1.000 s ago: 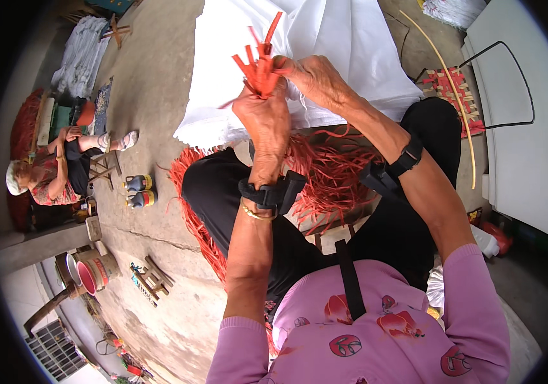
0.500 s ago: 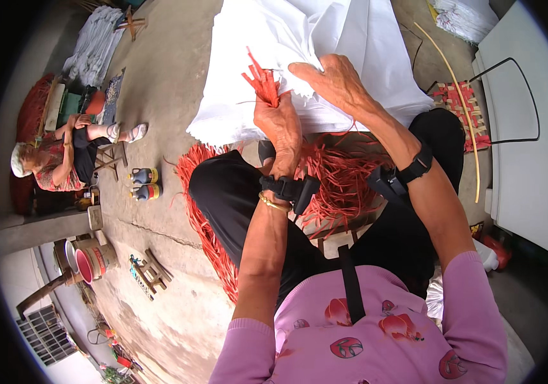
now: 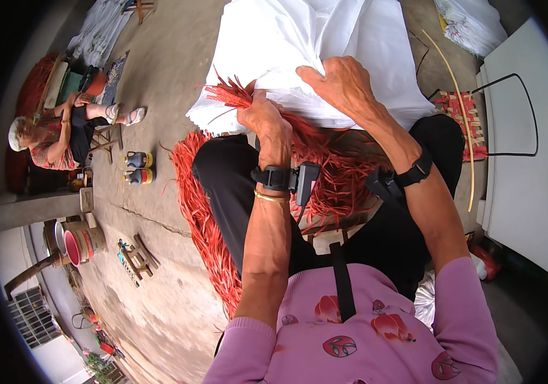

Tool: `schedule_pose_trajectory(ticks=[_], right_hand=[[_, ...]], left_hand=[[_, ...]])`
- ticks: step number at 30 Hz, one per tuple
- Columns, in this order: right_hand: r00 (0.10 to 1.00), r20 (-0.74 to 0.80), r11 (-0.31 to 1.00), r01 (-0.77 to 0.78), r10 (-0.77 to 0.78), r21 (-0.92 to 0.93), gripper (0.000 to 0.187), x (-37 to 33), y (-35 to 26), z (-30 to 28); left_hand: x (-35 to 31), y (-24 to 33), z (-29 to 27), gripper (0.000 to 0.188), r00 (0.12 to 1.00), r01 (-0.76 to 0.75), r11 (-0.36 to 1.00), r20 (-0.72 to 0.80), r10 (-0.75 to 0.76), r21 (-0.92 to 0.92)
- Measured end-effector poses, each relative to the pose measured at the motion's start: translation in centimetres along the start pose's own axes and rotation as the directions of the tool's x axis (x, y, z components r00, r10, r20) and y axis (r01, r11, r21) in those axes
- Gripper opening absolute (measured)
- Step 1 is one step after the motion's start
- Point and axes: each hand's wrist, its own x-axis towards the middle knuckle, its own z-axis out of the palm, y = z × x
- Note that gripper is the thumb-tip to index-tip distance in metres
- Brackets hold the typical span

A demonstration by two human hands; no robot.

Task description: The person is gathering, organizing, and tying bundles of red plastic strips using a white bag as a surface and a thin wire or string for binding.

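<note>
My left hand [image 3: 265, 120] is closed around a bunch of red strips [image 3: 228, 93], whose loose ends fan out to the left over the near edge of a stack of white woven sheets [image 3: 255, 48]. The strips also trail from the hand to the right, toward a heap of red strips [image 3: 335, 176] between my knees. Farther right, my right hand [image 3: 343, 83] pinches a fold of the top white sheet, drawing it into creases. Its fingertips are partly hidden behind the hand and the fabric.
More red strips [image 3: 203, 224] hang beside my left leg. Left of me, a person [image 3: 56, 141] sits near two dark bottles [image 3: 138, 168] and a small wooden stool [image 3: 136, 259]. To the right are a red woven seat [image 3: 462, 121], a long thin cane [image 3: 461, 109] and a white panel [image 3: 530, 141].
My left hand has shifted slightly left and down, and its red strips now point left instead of up. My right hand stays on the white sheet, almost in place.
</note>
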Motion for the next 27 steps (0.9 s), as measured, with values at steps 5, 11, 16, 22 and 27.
schedule_pose_trajectory(ticks=[5,11,16,22,27], right_hand=[[0.999,0.034,0.992,0.042,-0.039,-0.118,0.047,-0.3,0.1,-0.2],[0.992,0.086,0.958,0.116,-0.096,-0.262,0.049,-0.5,0.2,-0.2],[0.979,-0.013,0.958,0.195,-0.203,-0.211,0.045,0.0,1.4,0.8],[0.979,0.008,0.973,0.200,-0.203,0.113,0.053,1.4,2.4,0.3],[0.942,0.254,0.900,-0.297,0.220,0.320,0.060,1.5,1.5,-0.5]], left_hand=[[0.6,-0.1,0.0,0.015,0.999,-0.028,0.998,-0.031,0.030,0.059],[0.3,0.1,0.0,0.014,0.962,-0.268,0.954,0.089,0.258,0.134],[-1.2,0.2,1.6,0.014,0.931,-0.324,0.870,0.289,0.224,0.371],[-1.0,3.9,3.0,0.014,0.830,-0.120,0.955,0.555,-0.053,0.271],[-2.2,4.3,2.1,0.018,0.846,0.006,0.969,0.516,-0.135,0.245]])
